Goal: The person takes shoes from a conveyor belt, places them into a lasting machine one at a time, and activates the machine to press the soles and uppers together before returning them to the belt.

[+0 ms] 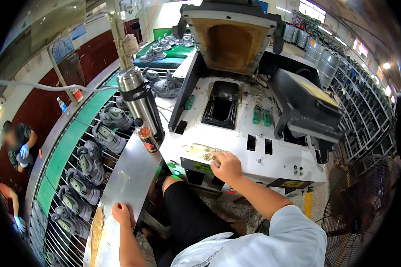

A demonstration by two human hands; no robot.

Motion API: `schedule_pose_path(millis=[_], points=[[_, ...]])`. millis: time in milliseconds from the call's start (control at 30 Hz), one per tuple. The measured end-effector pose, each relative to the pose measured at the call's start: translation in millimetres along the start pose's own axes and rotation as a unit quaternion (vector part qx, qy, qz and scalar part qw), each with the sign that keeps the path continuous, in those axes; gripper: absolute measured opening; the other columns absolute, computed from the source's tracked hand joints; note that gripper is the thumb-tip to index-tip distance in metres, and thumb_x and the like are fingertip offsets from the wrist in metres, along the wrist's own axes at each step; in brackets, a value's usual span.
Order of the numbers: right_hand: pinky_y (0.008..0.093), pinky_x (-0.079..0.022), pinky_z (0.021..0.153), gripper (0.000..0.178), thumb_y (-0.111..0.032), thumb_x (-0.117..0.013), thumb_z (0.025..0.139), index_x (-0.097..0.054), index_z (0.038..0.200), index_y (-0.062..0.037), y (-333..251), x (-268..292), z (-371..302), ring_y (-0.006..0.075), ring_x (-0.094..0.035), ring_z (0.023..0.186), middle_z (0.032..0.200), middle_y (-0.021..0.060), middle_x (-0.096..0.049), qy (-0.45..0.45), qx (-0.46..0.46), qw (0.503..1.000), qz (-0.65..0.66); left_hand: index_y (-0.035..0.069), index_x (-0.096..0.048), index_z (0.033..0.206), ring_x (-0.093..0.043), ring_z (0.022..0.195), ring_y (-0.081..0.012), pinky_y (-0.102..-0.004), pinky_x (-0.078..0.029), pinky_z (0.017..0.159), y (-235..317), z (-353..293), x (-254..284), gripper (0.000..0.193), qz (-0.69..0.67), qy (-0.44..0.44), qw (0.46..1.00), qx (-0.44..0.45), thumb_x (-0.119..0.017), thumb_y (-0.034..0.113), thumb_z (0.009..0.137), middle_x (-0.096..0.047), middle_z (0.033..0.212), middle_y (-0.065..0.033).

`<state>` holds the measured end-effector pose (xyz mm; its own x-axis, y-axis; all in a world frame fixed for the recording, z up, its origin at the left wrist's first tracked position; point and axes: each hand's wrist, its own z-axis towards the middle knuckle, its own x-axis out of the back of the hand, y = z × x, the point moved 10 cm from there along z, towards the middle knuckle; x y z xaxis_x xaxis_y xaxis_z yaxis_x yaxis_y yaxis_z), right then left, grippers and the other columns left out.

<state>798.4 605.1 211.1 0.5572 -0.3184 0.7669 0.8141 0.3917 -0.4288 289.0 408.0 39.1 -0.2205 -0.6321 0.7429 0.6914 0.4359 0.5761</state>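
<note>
My left hand point(121, 214) rests closed on the grey metal bench point(136, 178), with nothing visible in it. On the front of a white machine top point(187, 129), my right hand point(227, 165) lies with its fingers curled at the end of a yellowish, stained patch point(200, 151). Whether the fingers hold something there is hidden. Behind that hand, the machine's left lid point(229, 40) stands raised over a black mould point(220, 107). A second, dark lid point(309, 104) tilts up at the right.
A steel flask point(138, 98) and a labelled bottle point(146, 137) stand left of the machine. Several grey shoes point(91, 162) line a roller rack beside a green belt point(60, 178). A caged fan point(365, 209) is at right. Two people, one with a gloved hand point(24, 151), are at far left.
</note>
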Motion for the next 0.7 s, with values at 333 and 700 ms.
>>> schedule_pose_path(millis=[333,700], points=[[0.0378,-0.048,0.071,0.026,-0.023,-0.066,0.076,-0.071,0.096,-0.0065,-16.9,7.5,-7.9,0.0257,-0.060,0.080,0.082,0.0061,-0.062,0.048,0.025,0.998,-0.043,0.004,-0.056,0.067,-0.056,0.069,-0.0357,-0.0462,-0.045,0.063,7.5,4.7,1.5,0.021,0.089,0.027,0.996,0.011,-0.060,0.020,0.079,-0.058,0.068,-0.0159],[0.0369,-0.047,0.069,0.025,-0.020,-0.065,0.076,-0.071,0.096,-0.0060,-22.6,9.1,-12.1,0.0252,-0.058,0.075,0.077,0.0054,-0.059,0.070,0.057,0.995,-0.038,0.003,-0.056,0.068,-0.056,0.070,-0.0355,-0.0451,-0.045,0.064,8.7,4.3,3.7,0.020,0.061,0.016,0.998,0.029,-0.061,0.020,0.078,-0.058,0.070,-0.0165]])
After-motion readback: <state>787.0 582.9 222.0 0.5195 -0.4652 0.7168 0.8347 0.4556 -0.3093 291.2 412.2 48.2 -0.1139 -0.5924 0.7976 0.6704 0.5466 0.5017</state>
